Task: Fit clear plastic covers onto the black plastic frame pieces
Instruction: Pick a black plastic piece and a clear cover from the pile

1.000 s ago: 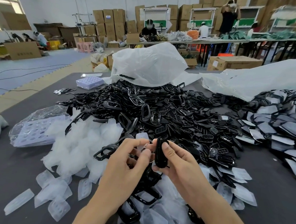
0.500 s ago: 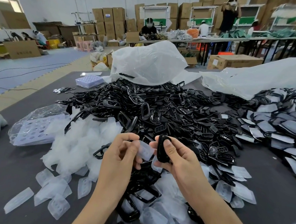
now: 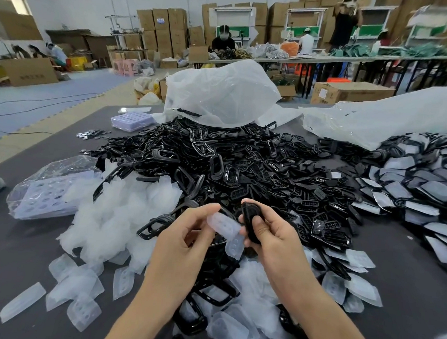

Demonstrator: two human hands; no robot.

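Observation:
My left hand pinches a clear plastic cover between thumb and fingers, just above the table. Right beside it, my right hand grips a black plastic frame piece held upright, thumb on its face. The cover's right end hangs close against the frame's left side. A large heap of black frame pieces fills the middle of the dark table. Loose clear covers are piled to the left and lie under my wrists.
Fitted black pieces with covers are stacked at the right. White plastic bags sit behind the heap. A clear bag with white trays lies at the left, another tray farther back. People work at distant tables.
My hands have drawn slightly apart. The clear cover, earlier hidden behind my left fingers, is now pulled out and held in plain sight beside the black frame piece.

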